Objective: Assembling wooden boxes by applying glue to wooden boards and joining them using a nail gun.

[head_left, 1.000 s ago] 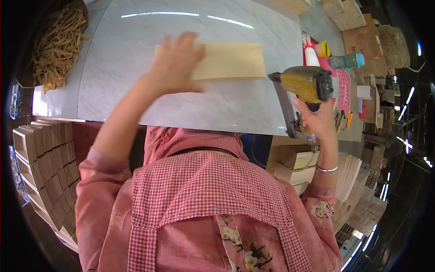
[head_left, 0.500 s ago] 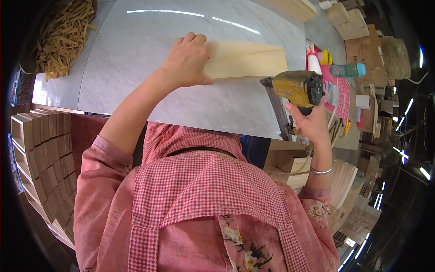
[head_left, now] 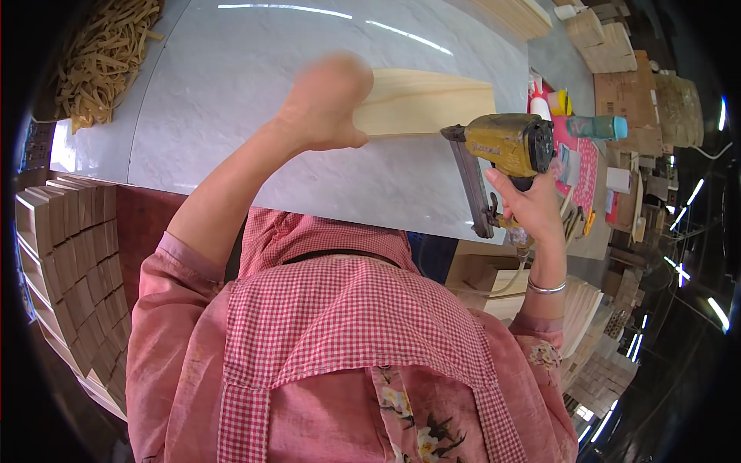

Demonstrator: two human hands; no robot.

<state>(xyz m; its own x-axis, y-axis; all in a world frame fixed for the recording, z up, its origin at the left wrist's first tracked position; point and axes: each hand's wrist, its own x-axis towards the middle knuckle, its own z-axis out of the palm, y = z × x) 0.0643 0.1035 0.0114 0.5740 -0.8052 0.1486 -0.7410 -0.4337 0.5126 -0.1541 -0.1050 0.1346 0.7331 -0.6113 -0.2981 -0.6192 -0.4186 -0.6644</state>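
A pale wooden board lies on the grey marbled tabletop. My left hand grips its left end, with the thumb at the near edge; the knuckles are blurred. In my right hand is a yellow and black nail gun, held by its handle. Its nose touches or nearly touches the board's near right corner; I cannot tell which. The long magazine slants down toward the table's front edge, and an air hose hangs below the grip.
Loose elastic-looking tan strips fill a container at the far left. Stacked wooden boxes stand below on the left. A teal-lidded bottle, a white bottle and a yellow tape roll sit at right. Wood planks lie at the back.
The nail gun has risen slightly, its nose now closer to the board's near right corner. My left hand keeps hold of the board, its knuckles more blurred.
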